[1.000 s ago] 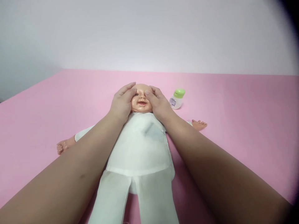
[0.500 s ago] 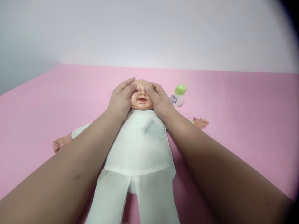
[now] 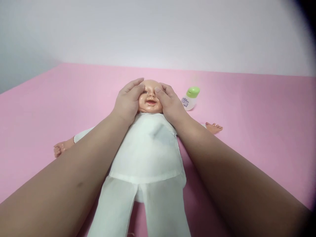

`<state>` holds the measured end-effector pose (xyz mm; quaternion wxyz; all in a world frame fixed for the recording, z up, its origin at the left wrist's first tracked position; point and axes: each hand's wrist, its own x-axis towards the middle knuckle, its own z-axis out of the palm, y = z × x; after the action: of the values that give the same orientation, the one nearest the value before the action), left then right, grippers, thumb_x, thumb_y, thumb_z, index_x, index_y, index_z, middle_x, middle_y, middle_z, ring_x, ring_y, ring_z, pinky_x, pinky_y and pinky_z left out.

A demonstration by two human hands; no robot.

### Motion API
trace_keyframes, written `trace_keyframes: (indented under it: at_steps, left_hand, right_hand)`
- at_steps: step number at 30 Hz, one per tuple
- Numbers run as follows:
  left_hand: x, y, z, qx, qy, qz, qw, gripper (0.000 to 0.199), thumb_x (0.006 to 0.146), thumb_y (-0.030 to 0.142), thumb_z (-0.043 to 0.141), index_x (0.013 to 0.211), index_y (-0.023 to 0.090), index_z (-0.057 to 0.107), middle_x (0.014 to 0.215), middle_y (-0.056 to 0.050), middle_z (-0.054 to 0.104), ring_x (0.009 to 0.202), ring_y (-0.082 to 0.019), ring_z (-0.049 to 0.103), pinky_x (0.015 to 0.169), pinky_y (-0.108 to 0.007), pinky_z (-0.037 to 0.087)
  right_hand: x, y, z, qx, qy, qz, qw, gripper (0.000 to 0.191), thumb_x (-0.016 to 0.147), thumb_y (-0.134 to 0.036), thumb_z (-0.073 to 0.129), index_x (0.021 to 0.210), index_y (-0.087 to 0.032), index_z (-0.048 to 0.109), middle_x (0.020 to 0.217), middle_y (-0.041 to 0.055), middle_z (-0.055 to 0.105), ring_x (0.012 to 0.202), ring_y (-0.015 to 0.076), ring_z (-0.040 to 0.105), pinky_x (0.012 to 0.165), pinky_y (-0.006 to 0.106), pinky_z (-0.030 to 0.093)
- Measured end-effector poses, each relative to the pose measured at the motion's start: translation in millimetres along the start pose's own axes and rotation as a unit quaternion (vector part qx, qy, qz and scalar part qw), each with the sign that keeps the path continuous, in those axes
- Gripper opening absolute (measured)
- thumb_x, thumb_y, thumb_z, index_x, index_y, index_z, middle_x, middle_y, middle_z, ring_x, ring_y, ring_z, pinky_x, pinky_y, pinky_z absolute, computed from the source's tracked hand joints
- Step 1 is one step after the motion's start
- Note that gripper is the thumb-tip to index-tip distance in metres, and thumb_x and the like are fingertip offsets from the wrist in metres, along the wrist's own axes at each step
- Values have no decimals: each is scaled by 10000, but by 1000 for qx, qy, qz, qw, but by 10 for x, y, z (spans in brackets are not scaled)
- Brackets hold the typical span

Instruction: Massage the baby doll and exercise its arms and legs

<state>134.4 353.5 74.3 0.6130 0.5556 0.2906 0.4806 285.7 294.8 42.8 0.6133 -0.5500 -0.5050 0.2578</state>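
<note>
A baby doll [image 3: 148, 148] in a white top and trousers lies on its back, its arms stretched out to either side. Its plastic head [image 3: 150, 98] is between my two hands. My left hand [image 3: 129, 98] cups the left side of the head, with the thumb beside the eye and the fingers curved round the top. On the other side my right hand [image 3: 171, 102] cups the head, its thumb covering the doll's other eye. Part of each fingertip is hidden behind the head. Both forearms run alongside the doll's body and cover parts of its arms.
A small clear bottle [image 3: 189, 102] with a green cap and printed label stands just beyond my right hand. Everything rests on a pink surface [image 3: 247, 108], which meets a pale wall [image 3: 158, 36] at the back.
The whole view has shifted a little, so the doll, hands and bottle appear slightly higher. Both hands stay on the doll's head, with the thumbs near the eyes.
</note>
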Motion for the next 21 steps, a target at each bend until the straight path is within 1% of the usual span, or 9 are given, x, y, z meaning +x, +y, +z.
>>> trace_keyframes:
  at_steps: [4,7,13,17,21]
  left_hand:
    - [8,8,11,4,13,0,1000,357,881,286,697,1232,223,702,1094,-50,721,1134,-278,682,1034,-460,555]
    - [12,3,15,2,12,5,1000,341,877,290,692,1212,226,706,1080,-42,729,1127,-277,688,1011,-446,569]
    - [11,-1,24,-7,12,0,1000,311,873,284,704,1181,236,712,1115,-50,720,1176,-297,669,1024,-453,552]
    - [13,5,28,-13,16,-4,1000,334,860,270,719,1191,223,709,1140,-67,705,1201,-315,655,1039,-469,535]
    - [-1,8,30,-14,13,-6,1000,344,869,283,702,1210,234,703,1107,-55,713,1167,-300,672,1020,-467,543]
  right_hand:
    - [-37,-89,7,6,3,20,1000,547,926,-673,602,1375,-363,560,1415,-6,596,1404,275,498,1211,507,386]
    - [-49,-118,5,7,0,18,1000,519,924,-661,612,1343,-357,579,1417,-7,592,1412,275,488,1217,505,373]
    - [-58,-124,-6,13,2,28,1000,459,930,-621,626,1281,-326,608,1370,-1,627,1336,266,557,1163,474,448]
    - [-54,-108,-13,8,-2,16,1000,464,926,-639,623,1279,-338,601,1373,-12,624,1339,263,551,1162,470,445]
    - [-48,-80,-18,11,-8,15,1000,487,926,-665,612,1296,-350,590,1380,-10,621,1350,269,542,1166,483,435]
